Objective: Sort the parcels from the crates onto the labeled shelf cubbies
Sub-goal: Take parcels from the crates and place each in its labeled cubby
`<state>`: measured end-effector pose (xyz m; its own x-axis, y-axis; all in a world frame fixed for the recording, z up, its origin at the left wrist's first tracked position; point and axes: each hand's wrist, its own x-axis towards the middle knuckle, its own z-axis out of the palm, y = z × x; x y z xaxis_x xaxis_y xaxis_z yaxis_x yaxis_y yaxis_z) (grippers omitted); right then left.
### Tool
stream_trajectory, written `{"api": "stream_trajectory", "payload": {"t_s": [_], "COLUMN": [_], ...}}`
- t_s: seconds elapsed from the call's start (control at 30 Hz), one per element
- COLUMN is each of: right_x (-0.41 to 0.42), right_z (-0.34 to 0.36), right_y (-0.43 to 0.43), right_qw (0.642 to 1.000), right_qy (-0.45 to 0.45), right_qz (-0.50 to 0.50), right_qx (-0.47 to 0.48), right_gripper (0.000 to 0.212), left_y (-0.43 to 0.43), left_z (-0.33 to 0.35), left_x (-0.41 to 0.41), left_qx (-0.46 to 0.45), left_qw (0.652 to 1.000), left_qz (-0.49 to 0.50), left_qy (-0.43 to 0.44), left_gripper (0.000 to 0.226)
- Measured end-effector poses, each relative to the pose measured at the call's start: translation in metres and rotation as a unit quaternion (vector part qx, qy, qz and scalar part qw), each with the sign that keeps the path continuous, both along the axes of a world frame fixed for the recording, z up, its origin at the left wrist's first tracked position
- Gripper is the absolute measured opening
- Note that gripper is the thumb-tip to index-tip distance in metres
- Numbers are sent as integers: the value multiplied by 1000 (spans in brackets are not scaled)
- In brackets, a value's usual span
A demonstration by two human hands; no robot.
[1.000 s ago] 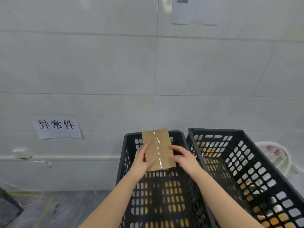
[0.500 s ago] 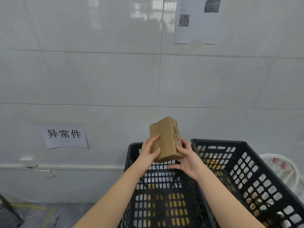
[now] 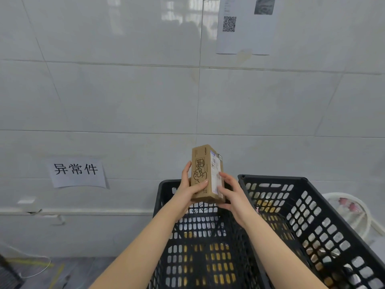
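Cardboard parcel held up over the crates

Left hand (image 3: 190, 189) and right hand (image 3: 231, 192) clasp the upright cardboard parcel (image 3: 205, 174) above the far rim of the left black crate (image 3: 164, 197).

White QR-code paper sheet (image 3: 245, 26), upper right: top cut off, print unreadable to me.
White label (image 3: 215, 171) on brown cardboard box (image 3: 201, 163): print too small; right hand (image 3: 235, 197) covers part.

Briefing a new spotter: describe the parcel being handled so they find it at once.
Two black crates stand at the tiled wall. Above the left crate, left hand and right hand hold a brown box upright. It alone bears a cartoon print and white label.
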<state>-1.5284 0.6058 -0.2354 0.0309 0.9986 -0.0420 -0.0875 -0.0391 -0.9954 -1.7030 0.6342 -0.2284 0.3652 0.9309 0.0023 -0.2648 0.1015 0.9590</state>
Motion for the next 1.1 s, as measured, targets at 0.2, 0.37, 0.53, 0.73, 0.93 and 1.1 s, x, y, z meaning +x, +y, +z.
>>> {"api": "stream_trajectory", "payload": {"t_s": [0.2, 0.37, 0.53, 0.73, 0.93, 1.1], "right_x": [4, 9, 13, 66, 148, 224], "right_z": [-9, -18, -15, -12, -2, 9], "right_y": [-4, 0, -12, -37, -85, -134], "right_qw": [999, 962, 948, 915, 845, 779], "right_qy": [-27, -248, -279, -349, -470, -556], "right_qz": [-39, -104, -113, -190, -253, -285], "right_qx": [-6, 55, 107, 74, -6, -43], "right_gripper": [44, 49, 44, 46, 51, 54], "left_y": [-2, -8, -9, -4, -12, -36], "left_z": [-6, -7, -7, -4, 0, 5], "left_x": [2, 3, 9, 32, 110, 195], "left_qx": [73, 96, 122, 117, 124, 106], "left_qw": [990, 972, 972, 969, 969, 964], "left_qz": [36, 23, -11, -79, -141, -213], "left_qy": [115, 212, 198, 203, 162, 120], "left_gripper": [75, 58, 72, 74, 76, 74]}}
